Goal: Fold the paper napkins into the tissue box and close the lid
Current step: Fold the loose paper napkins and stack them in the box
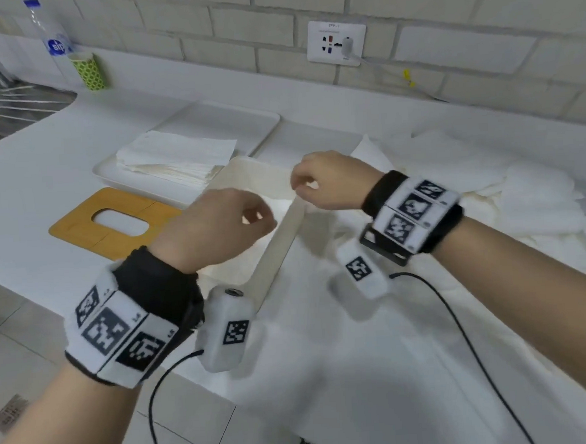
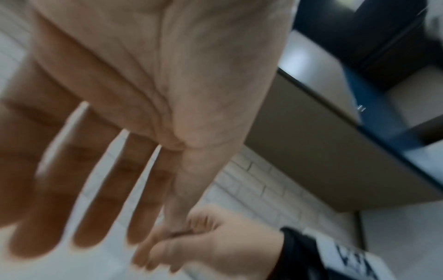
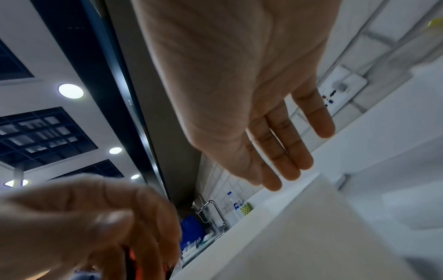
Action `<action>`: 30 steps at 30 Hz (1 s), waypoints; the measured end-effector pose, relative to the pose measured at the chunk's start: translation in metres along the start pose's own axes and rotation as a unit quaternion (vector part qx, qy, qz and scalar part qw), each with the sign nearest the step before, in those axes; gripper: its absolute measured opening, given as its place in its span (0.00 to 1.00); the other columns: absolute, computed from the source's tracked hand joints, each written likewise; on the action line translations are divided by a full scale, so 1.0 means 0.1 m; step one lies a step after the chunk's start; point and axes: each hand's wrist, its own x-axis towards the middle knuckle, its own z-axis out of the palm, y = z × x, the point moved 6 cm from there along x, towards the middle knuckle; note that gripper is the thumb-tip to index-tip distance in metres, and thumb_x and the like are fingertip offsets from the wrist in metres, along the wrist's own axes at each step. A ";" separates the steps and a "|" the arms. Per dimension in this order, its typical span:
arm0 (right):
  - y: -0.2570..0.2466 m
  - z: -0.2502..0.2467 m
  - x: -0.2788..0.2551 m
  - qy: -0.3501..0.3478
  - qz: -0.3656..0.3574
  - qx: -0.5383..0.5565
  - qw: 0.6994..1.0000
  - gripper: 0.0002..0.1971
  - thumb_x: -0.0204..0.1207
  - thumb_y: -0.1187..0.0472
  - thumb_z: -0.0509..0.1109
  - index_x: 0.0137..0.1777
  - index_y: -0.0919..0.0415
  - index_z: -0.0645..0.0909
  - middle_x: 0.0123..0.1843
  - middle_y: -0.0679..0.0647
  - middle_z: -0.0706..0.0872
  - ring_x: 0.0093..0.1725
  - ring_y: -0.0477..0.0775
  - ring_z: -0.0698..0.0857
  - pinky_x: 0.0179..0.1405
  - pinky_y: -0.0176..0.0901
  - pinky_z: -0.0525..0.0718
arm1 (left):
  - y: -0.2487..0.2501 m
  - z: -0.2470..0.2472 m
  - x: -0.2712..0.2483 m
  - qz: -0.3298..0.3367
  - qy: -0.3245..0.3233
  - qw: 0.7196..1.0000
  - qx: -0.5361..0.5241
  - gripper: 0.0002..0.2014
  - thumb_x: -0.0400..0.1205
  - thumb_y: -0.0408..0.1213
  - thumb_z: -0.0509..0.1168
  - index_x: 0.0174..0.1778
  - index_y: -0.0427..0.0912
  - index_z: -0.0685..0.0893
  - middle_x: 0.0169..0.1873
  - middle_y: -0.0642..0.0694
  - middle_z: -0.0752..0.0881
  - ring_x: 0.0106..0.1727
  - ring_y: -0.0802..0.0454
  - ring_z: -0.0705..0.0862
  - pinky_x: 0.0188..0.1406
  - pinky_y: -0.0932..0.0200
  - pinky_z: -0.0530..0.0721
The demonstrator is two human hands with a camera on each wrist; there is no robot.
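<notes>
An open off-white tissue box (image 1: 247, 173) sits on the white counter, with white paper inside. Both hands hover over its right wall. My left hand (image 1: 267, 223) pinches thumb to forefinger, and my right hand (image 1: 298, 183) does the same a little farther back. They appear to pinch the edge of a thin white napkin (image 1: 325, 322) that spreads over the counter to the box's right. In the wrist views the other fingers of the left hand (image 2: 107, 189) and the right hand (image 3: 282, 147) stretch straight. The wooden lid (image 1: 79, 228) with an oval slot lies flat to the left.
A stack of folded napkins (image 1: 174, 157) rests on a white tray (image 1: 244, 122) behind the box. Loose crumpled napkins (image 1: 523, 201) pile at the right. A water bottle (image 1: 50, 37), a green cup (image 1: 90, 71) and a sink (image 1: 3, 105) are far left. The counter edge runs close below.
</notes>
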 end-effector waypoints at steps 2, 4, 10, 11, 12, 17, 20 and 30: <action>0.13 0.00 -0.31 -0.019 0.007 -0.008 1.000 0.09 0.79 0.57 0.62 0.53 0.56 0.82 0.48 0.49 0.78 0.53 0.54 0.80 0.53 0.50 0.78 | 0.24 0.06 -0.05 0.042 0.033 0.997 -0.048 0.06 0.81 0.46 0.65 0.48 0.51 0.85 0.40 0.59 0.83 0.37 0.64 0.80 0.35 0.79 0.72; 0.24 0.10 -0.64 -0.068 0.016 -0.038 0.997 0.09 0.78 0.52 0.64 0.51 0.54 0.81 0.44 0.45 0.75 0.51 0.52 0.79 0.49 0.48 0.78 | 0.43 0.23 -0.06 0.071 0.024 0.994 -0.073 0.06 0.81 0.46 0.66 0.49 0.51 0.85 0.40 0.58 0.84 0.37 0.64 0.81 0.36 0.77 0.73; 0.44 0.63 -1.44 -0.277 0.052 -0.103 0.954 0.23 0.69 0.41 0.72 0.58 0.53 0.77 0.49 0.46 0.75 0.46 0.51 0.76 0.43 0.43 0.74 | 0.71 0.89 0.07 0.103 -0.085 0.991 0.000 0.13 0.82 0.46 0.64 0.61 0.48 0.81 0.51 0.54 0.82 0.45 0.58 0.78 0.40 0.72 0.73; 0.44 0.71 -1.53 -0.303 0.051 -0.112 0.945 0.26 0.68 0.41 0.73 0.61 0.53 0.75 0.52 0.48 0.76 0.47 0.52 0.77 0.44 0.45 0.75 | 0.74 0.98 0.08 0.102 -0.108 0.989 0.015 0.14 0.82 0.45 0.65 0.63 0.48 0.80 0.54 0.53 0.82 0.47 0.58 0.78 0.43 0.69 0.74; 0.44 0.78 -1.60 -0.321 0.048 -0.123 0.938 0.28 0.67 0.42 0.74 0.63 0.53 0.73 0.55 0.49 0.75 0.46 0.53 0.76 0.44 0.46 0.75 | 0.76 1.08 0.09 0.101 -0.134 0.985 0.030 0.16 0.81 0.46 0.66 0.64 0.48 0.79 0.56 0.53 0.82 0.49 0.57 0.78 0.48 0.66 0.74; 0.40 0.91 -1.70 -0.282 0.040 -0.116 0.952 0.19 0.73 0.54 0.71 0.62 0.57 0.73 0.55 0.52 0.73 0.37 0.51 0.71 0.31 0.42 0.67 | 0.84 1.45 0.09 0.115 -0.246 0.956 0.110 0.28 0.77 0.44 0.72 0.72 0.48 0.73 0.69 0.51 0.76 0.65 0.54 0.75 0.60 0.62 0.73; 0.43 0.91 -1.72 -0.268 0.031 -0.101 0.958 0.13 0.78 0.62 0.62 0.62 0.55 0.77 0.59 0.52 0.77 0.50 0.56 0.79 0.41 0.44 0.70 | 0.88 1.57 0.09 0.124 -0.278 0.943 0.135 0.37 0.72 0.45 0.76 0.76 0.50 0.69 0.73 0.52 0.72 0.73 0.53 0.69 0.67 0.60 0.70; 0.77 0.00 -1.80 0.083 0.104 0.201 0.971 0.04 0.78 0.62 0.66 0.50 0.60 0.80 0.40 0.47 0.80 0.38 0.40 0.77 0.39 0.28 0.72 | 0.99 1.42 0.24 0.130 -0.164 0.972 -0.104 0.04 0.78 0.45 0.71 0.38 0.51 0.85 0.34 0.55 0.86 0.37 0.58 0.84 0.31 0.72 0.74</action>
